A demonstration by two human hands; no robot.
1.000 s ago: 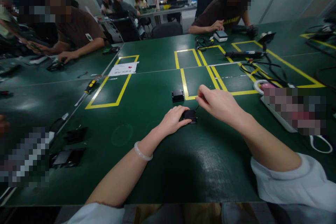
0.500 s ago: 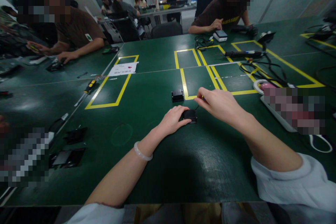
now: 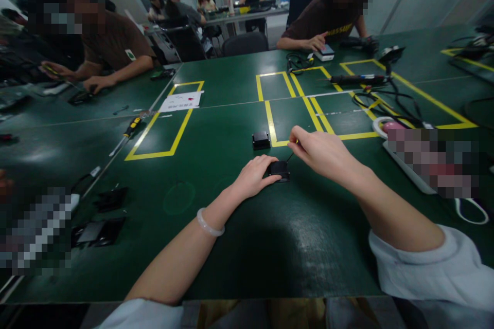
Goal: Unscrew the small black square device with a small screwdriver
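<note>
Your left hand [image 3: 255, 176] grips a small black block [image 3: 280, 168] at its left end, thumb along the near edge and fingers over the far one. Your right hand [image 3: 322, 150] is closed in a pinch on a thin dark rod [image 3: 289, 157], which slants down to the block's far right corner; its tip is too small to make out. The block lies flat on the green table [image 3: 328, 262], straight in front of you. Just beyond your left hand sits a second black block [image 3: 261, 140], near a corner of the yellow tape [image 3: 271, 126]. You wear a pale bracelet [image 3: 209, 223] on your left wrist. Further left are two dark pieces, one [image 3: 111, 198] behind the other [image 3: 98, 232], then a yellow-and-black screwdriver [image 3: 134, 126] near a white sheet of paper [image 3: 181, 101]. To your right, a dark pen-shaped tool [image 3: 358, 80] lies beside black cables [image 3: 405, 105]. Across the table, a co-worker's hand [image 3: 317, 42] touches a small white device [image 3: 327, 54].
</note>
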